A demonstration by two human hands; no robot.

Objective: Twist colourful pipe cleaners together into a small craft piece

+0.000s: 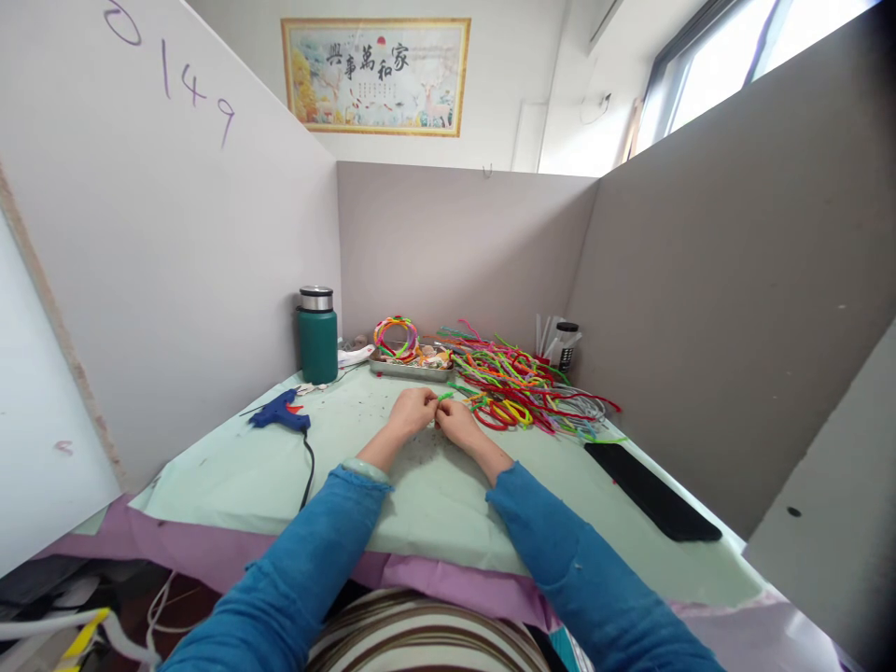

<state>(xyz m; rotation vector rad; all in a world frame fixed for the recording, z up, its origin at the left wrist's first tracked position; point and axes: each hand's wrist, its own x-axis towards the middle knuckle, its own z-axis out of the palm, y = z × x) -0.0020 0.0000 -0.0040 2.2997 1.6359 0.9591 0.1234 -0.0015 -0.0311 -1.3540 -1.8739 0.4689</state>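
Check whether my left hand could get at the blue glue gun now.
Probably yes: mostly specked tablecloth lies between your left hand and the blue glue gun, though that hand appears to be pinching a green piece.

Fuzzy pipe cleaners, metal tray, matt bottle.

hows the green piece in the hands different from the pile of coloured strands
The green piece looks small; the pile is broad. The piece shows only green; the pile mixes red, orange, yellow and green. The piece is held between left hand and right hand; the pile lies on the table cover. Both include bright green.
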